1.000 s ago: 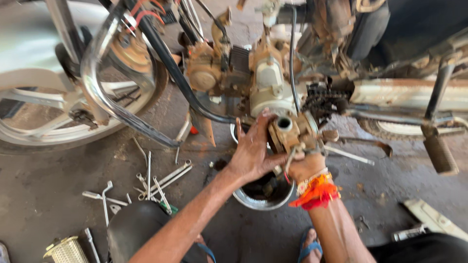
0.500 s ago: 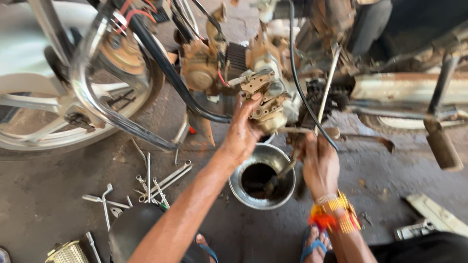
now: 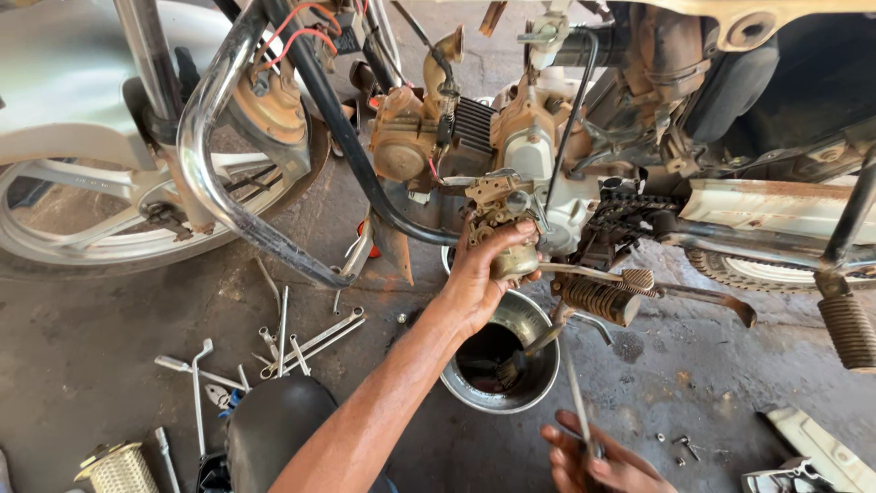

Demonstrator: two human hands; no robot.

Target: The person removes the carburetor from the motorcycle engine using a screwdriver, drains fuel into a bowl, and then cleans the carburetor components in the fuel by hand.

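Greasy metal risks slipping: the left hand (image 3: 479,278) cups the carburetor (image 3: 507,239) above the steel bowl (image 3: 538,383) while the right hand (image 3: 598,461) pinches a thin rod (image 3: 573,383).

Your left hand (image 3: 476,285) cups a carburetor (image 3: 504,230), dull brass-tan with grey grime. Steel bowl (image 3: 501,358) under it is silver, black liquid inside. Engine (image 3: 474,128) is tan-beige, rust-stained (fins dark grey). Crash guard (image 3: 239,196) is shiny chrome, wires (image 3: 294,38) red. Wheel (image 3: 87,205) is silver alloy, black tyre. Chain (image 3: 630,205) is black and greasy. Wrenches (image 3: 301,342) are silver on grey oil-spotted floor (image 3: 82,329). Your right hand (image 3: 602,461) grips a thin grey rod (image 3: 575,388).
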